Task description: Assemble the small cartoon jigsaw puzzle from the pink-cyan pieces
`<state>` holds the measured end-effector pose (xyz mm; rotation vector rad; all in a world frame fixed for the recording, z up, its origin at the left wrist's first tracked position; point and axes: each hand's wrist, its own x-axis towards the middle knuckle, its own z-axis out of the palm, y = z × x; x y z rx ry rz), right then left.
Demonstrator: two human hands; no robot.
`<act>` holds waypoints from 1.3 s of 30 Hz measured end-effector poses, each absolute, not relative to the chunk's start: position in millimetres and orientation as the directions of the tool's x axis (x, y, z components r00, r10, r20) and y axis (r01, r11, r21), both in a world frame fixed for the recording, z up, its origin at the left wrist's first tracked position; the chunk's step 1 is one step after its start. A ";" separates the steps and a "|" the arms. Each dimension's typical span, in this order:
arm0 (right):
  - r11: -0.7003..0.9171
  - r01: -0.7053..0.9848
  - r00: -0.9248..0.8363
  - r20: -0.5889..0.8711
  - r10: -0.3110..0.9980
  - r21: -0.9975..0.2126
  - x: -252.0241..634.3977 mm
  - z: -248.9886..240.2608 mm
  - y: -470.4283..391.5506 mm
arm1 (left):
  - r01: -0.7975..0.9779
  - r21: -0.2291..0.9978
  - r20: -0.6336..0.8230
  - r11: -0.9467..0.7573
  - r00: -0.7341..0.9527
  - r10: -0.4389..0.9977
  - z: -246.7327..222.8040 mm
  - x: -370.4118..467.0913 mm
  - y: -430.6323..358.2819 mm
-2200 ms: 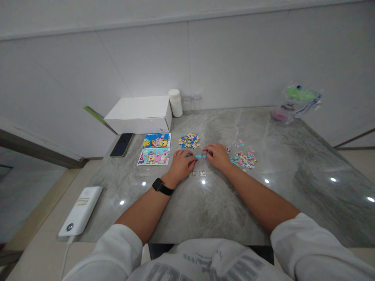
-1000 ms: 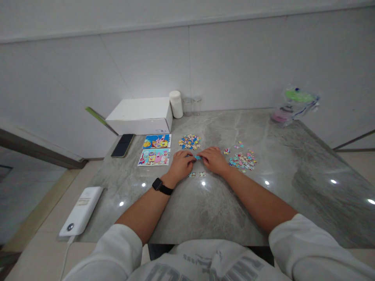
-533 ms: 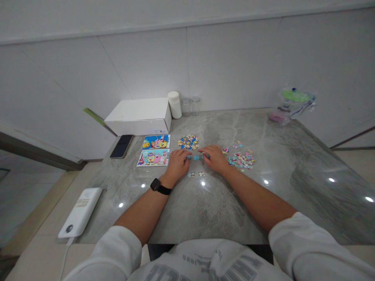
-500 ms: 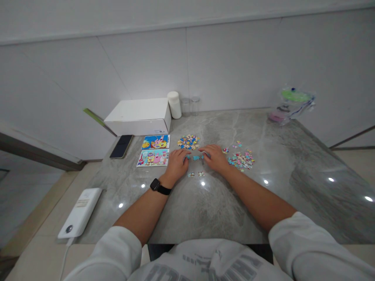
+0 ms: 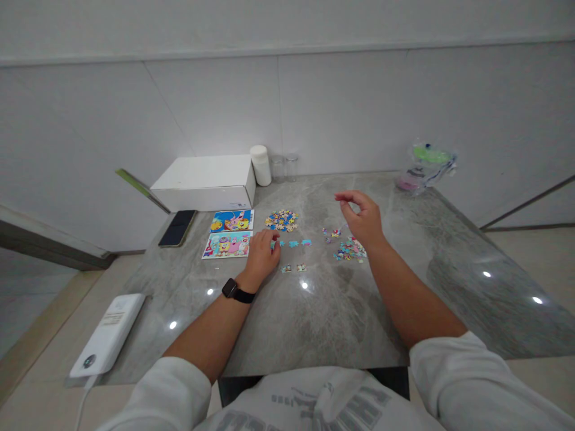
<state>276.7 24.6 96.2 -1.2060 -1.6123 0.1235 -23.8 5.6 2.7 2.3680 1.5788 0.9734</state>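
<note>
My left hand (image 5: 263, 256) rests on the table with its fingers bent around the left end of a row of blue puzzle pieces. A blue piece (image 5: 275, 244) shows between its thumb and fingertips. To the right lie two more blue pieces, one in the middle (image 5: 293, 243) and one further right (image 5: 306, 243). My right hand (image 5: 363, 220) is raised above the table, fingers curved and thumb slightly apart, with no piece visible in it. Below it is a pile of mixed puzzle pieces (image 5: 349, 248), partly hidden by my forearm. Two joined-looking bits (image 5: 301, 267) lie nearer me.
Two cartoon picture cards (image 5: 227, 245) lie left of my left hand. Behind it is a blue-and-yellow puzzle pile (image 5: 282, 219). A phone (image 5: 177, 228), white box (image 5: 202, 179), white bottle (image 5: 260, 166), clear jars (image 5: 291, 168), plastic bag (image 5: 424, 167) and power bank (image 5: 108, 335) surround them.
My right hand has left the blue pieces, moving right and up above the mixed pile. My left hand stays by the row. The view has shifted slightly.
</note>
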 end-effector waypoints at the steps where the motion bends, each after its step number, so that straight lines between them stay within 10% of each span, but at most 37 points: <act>1: 0.478 0.642 0.086 0.676 0.732 -0.599 285.7 99.5 24.8 | 0.778 0.444 0.436 -0.444 0.245 0.866 2.2 -23.6 5.3; 17: 0.182 0.914 -0.046 0.352 0.935 -0.363 405.9 -1.3 -10.8 | 0.719 0.424 0.425 -0.551 0.379 0.822 -0.5 -18.1 2.2; 27: 0.420 0.848 -0.340 0.276 0.899 -0.322 382.6 -7.6 -10.9 | 0.706 0.410 0.409 -0.578 0.424 0.808 -7.2 -18.4 7.7; 39: 0.335 0.893 -0.259 0.266 0.928 -0.301 384.9 -16.1 -10.9 | 0.692 0.421 0.407 -0.586 0.434 0.804 -5.5 -18.8 6.0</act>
